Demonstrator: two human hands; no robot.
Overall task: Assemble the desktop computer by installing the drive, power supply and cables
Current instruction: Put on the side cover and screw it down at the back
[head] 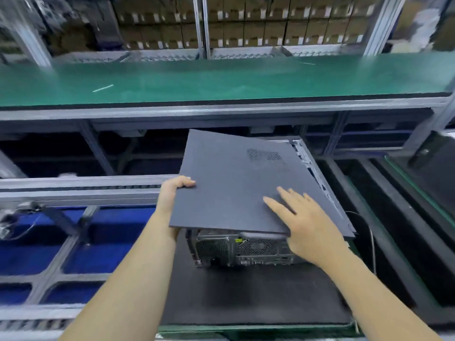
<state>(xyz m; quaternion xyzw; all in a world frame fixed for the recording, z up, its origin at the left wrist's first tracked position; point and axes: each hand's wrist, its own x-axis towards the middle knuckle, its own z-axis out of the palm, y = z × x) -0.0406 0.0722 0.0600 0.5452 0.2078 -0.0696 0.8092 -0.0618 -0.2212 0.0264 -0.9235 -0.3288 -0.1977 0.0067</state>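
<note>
While the side panel [236,183] sits skewed over the computer case [242,247], the step in hand reads as a matter of alignment, not force. Case lies on its side on a black mat [246,296], at about 5 o'clock from frame centre; its rear grille and ports face the wearer. Panel covers the open top, far corner swung toward 11 o'clock, so the metal chassis edge [305,163] shows bare along the 3 o'clock side.

Left hand [172,193] grips the panel's left edge, thumb on top, fingers curled under. Right hand [302,222] lies flat on the near right of the panel, fingers straight and spread, pressing or steadying; it holds nothing.

Judgement: rotate the panel until its edges run parallel with the chassis, seat the edge hooks in the rails, then slide it home. Keep the flat hand's pressure light so the sheet can move. Whether the panel is going on or coming off cannot be told.

Risk: a cable caught under the panel lip; interior is hidden, so drive and power supply fit cannot be confirmed.

Green bench top [221,80] at 12 o'clock; blue bins [103,257] at 8 o'clock.
</note>
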